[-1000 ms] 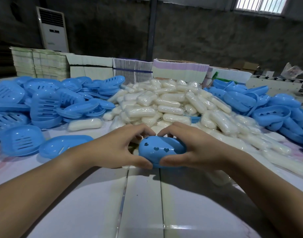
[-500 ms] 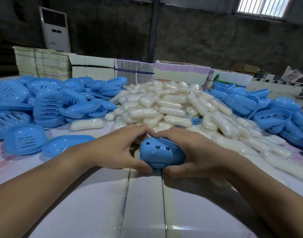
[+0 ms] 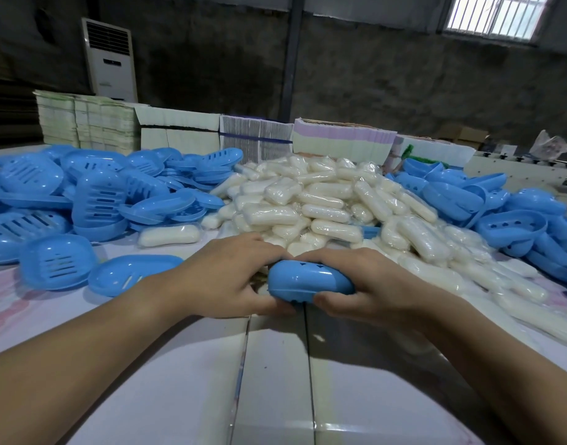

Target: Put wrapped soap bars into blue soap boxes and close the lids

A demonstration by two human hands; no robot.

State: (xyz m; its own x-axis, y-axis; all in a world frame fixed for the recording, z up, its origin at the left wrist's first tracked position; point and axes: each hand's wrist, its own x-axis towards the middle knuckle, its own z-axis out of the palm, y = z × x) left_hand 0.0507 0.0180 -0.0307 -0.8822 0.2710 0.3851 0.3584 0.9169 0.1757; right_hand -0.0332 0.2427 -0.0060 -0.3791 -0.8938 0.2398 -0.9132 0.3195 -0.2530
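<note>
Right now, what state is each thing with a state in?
Blue soap box: closed, held between both hands.
Left hand: grips the box's left end.
Right hand: grips the box's right end.
Loose soap bar: wrapped, lying on the table.
Tray nearest the left hand: open, empty.

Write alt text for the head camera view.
Left hand and right hand grip a closed blue soap box over a white table, before a pile of wrapped soap bars flanked by blue box parts.

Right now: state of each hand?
Left hand: closed, gripping the blue soap box at its left end.
Right hand: closed, gripping the same box at its right end.
</note>
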